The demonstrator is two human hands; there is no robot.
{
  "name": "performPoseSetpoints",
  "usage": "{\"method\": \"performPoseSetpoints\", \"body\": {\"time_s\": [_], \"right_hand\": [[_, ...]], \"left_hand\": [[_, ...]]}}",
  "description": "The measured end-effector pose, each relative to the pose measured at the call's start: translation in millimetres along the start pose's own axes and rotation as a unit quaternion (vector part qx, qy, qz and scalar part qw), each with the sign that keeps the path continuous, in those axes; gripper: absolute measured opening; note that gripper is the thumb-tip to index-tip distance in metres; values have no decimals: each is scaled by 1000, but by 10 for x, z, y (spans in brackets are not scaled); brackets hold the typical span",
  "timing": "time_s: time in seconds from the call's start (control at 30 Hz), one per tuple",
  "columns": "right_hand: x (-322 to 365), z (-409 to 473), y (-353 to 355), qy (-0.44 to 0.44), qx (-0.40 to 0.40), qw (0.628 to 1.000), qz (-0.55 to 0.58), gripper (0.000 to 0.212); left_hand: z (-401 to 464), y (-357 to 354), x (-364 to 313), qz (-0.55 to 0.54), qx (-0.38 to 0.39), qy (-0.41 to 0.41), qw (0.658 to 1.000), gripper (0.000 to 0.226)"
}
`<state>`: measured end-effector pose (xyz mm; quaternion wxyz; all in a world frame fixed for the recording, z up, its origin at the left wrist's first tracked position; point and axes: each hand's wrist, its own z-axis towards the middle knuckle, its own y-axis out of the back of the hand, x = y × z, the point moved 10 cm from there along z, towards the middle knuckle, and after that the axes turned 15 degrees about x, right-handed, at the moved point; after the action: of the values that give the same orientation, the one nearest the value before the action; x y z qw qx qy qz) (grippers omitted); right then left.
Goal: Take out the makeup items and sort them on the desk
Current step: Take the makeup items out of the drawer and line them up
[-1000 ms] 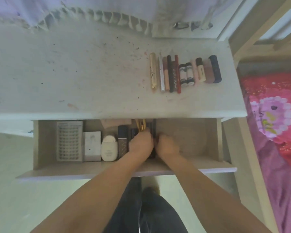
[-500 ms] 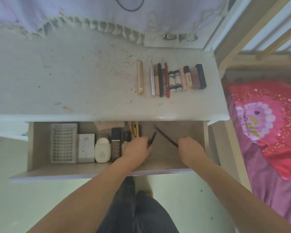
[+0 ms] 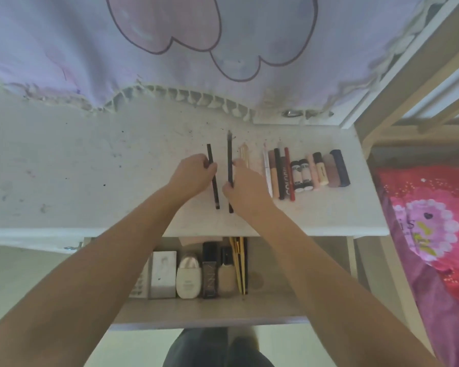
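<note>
Both pencils, one per hand, have been lifted from the drawer (image 3: 210,311) onto the desk (image 3: 90,160). Left hand (image 3: 191,173) fingers are curled round one pencil (image 3: 213,176), right hand (image 3: 243,184) fingers round the other (image 3: 230,160). Placement step; release beside the sorted row (image 3: 305,173) is judged next. Two pencils held.

The person's left forearm (image 3: 96,263) covers most of the white perforated tray (image 3: 139,284) at the left of the open wooden drawer (image 3: 212,311). The white desk (image 3: 90,165) front edge hides the drawer's back part, cutting off the tops of the thin gold-handled brushes (image 3: 238,260) and a pale pink flat piece (image 3: 200,240). The right hand (image 3: 245,185) hides the lower part of a slim cream-gold pencil (image 3: 245,154). Lettering on the small black-and-white tubes (image 3: 301,176) is too blurred to read. Both arms run off the bottom edge.
</note>
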<state>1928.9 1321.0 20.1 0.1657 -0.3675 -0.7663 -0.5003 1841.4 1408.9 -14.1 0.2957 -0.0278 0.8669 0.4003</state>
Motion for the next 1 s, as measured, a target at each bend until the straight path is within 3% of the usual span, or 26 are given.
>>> {"method": "performPoseSetpoints", "body": {"time_s": [0.1,0.27,0.4,0.47,0.53,0.6,0.67,0.93,1.0], "right_hand": [[-118,268,-58,-63,11,994,-86,37],[-303,143,151,-96,-26,977,-187,27],[-266,-256,231,-28,-43,991,-123,23],[-351,-539,48,6,0,998,-70,15],[-661,-744,-373,-21,88,994,-57,11],[-1114,-816,-843,-78,156,983,-54,14],[-1491,-739,-1169,-128,172,976,-35,16],[-1849,-160,-1595,-158,93,983,-14,26],[-1914,-148,-1599,-159,92,982,-35,29]], "left_hand": [[267,-79,-91,17,38,6,999,28],[411,-272,-319,22,46,-12,999,38],[144,-364,-419,13,42,-29,999,40],[-224,-423,-352,-26,17,-71,997,36],[-679,-657,-171,-87,19,-101,991,29],[-996,-1109,94,-101,64,-76,990,23],[-1042,-1601,314,-60,111,-33,991,17],[-216,-2156,452,26,84,66,994,37],[-138,-2212,460,68,95,89,989,31]]}}
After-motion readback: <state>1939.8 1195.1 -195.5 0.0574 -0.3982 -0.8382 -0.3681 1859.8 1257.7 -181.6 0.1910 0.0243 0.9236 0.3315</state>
